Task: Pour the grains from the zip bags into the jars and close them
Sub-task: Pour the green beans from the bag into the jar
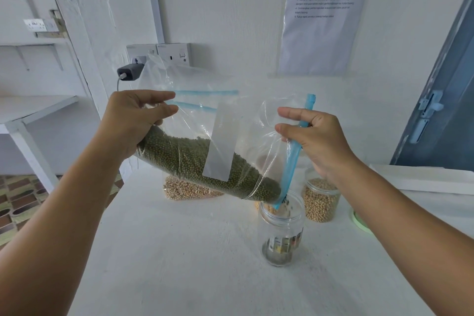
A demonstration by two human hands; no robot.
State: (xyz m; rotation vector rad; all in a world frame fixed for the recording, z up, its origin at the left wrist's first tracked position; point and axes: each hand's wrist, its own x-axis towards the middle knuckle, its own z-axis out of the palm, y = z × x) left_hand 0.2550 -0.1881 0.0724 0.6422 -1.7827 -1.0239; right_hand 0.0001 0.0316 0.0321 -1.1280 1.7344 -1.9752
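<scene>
Head view: left hand (133, 120) grips the soft, floppy zip bag of green beans (205, 161) at its bottom, right hand (313, 141) pinches the blue zip edge (295, 151); mouth tips toward 4 o'clock into the open jar (282, 228)

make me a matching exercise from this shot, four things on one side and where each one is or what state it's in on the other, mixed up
Things
1. zip bag of green grains
2. clear jar
3. jar of pale beans
4. charger

Places or states
A. plugged into the wall socket
B. stands on the table behind the clear jar, already partly filled
C. held tilted in both hands, the left hand at its bottom and the right hand at its blue zip
D. open on the table under the bag's low corner, almost empty

Pairs: 1-C, 2-D, 3-B, 4-A
</scene>
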